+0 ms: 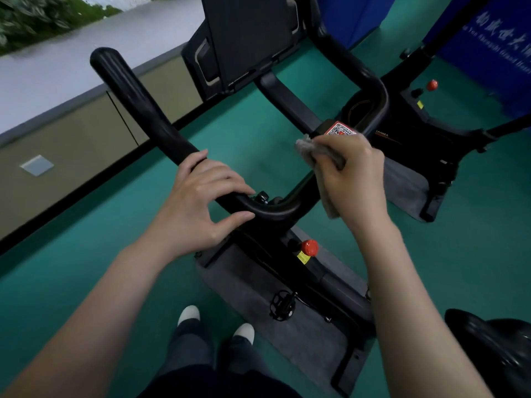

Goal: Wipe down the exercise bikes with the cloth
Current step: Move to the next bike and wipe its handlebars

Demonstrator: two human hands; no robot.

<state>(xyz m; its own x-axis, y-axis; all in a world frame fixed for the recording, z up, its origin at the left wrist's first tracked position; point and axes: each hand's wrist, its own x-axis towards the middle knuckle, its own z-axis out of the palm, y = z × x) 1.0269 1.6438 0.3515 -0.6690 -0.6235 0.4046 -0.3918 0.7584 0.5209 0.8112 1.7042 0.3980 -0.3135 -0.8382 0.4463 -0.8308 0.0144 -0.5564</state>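
cloth (309, 149) was mostly hidden inside the right hand (355, 179); only a grey end and a hanging tail showed. handlebar (138, 101) was covered where the left hand (201, 196) gripped it. console (250, 38) was cut off by the top edge. saddle (494, 349) was blurred and cut by the right and bottom edges. banner (488, 33) lettering was blurred and unreadable. qr label (339, 129) was partly hidden behind the right hand.

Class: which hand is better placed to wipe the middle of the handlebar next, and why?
Right. The right hand grips the cloth at the middle of the handlebar; the left hand holds only bare bar.
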